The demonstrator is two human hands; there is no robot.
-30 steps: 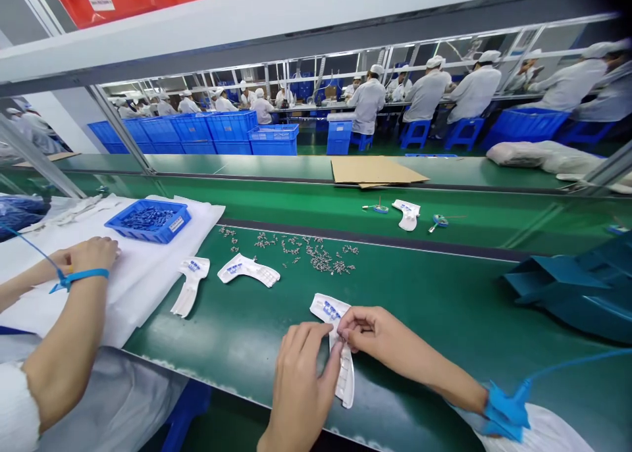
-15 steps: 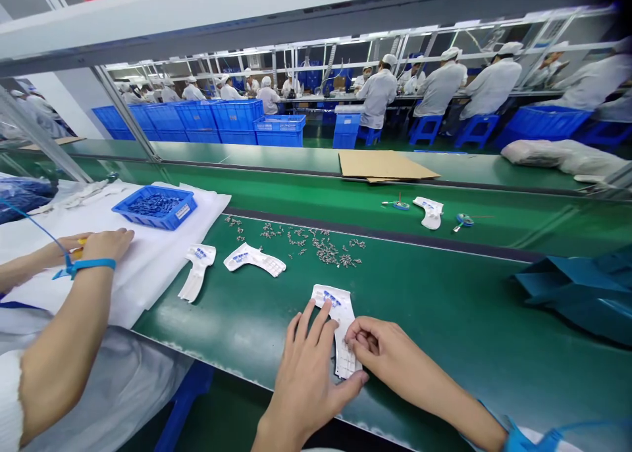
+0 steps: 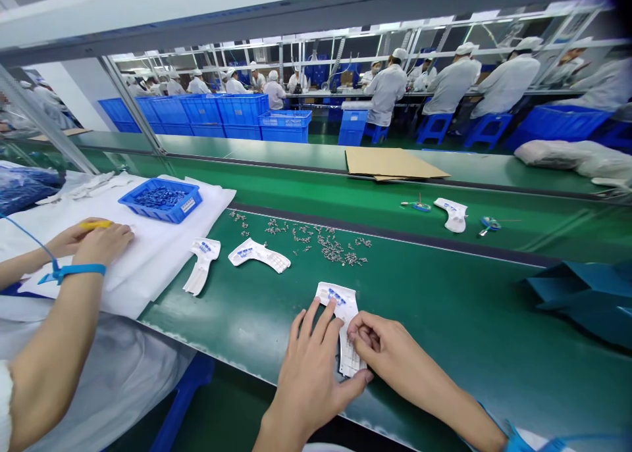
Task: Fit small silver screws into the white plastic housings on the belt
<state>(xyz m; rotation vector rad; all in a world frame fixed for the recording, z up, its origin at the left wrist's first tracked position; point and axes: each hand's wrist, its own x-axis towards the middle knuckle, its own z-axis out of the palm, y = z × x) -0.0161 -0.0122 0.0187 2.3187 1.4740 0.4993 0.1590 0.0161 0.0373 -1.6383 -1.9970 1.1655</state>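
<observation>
A curved white plastic shell [image 3: 348, 307] with blue pieces at its upper end lies on the green table. My left hand [image 3: 313, 366] rests along its left side, fingers stretched out and thumb near the bottom end. At the shell's right edge, my right hand [image 3: 390, 350] has thumb and forefinger pinched together. Whatever is between those fingertips is hidden or too small to see. Beyond the hands are scattered small metal pieces, probably screws [image 3: 333, 247]. Two similar shells, one upright-looking [image 3: 201, 268] and one lying sideways [image 3: 259, 254], sit to the left.
On the left, a co-worker's hands [image 3: 106, 241] hold something yellow over a white sheet. A blue tray [image 3: 180, 213] of small blue parts stands there. The green belt [image 3: 296, 185] carries another shell [image 3: 453, 215] and two small rod-bearing items. Dark teal bag-like material [image 3: 582, 294] lies right.
The view has shifted slightly, moving most things a little to the right. Both my hands keep their pose on the shell. The co-worker's yellow item shows more clearly.
</observation>
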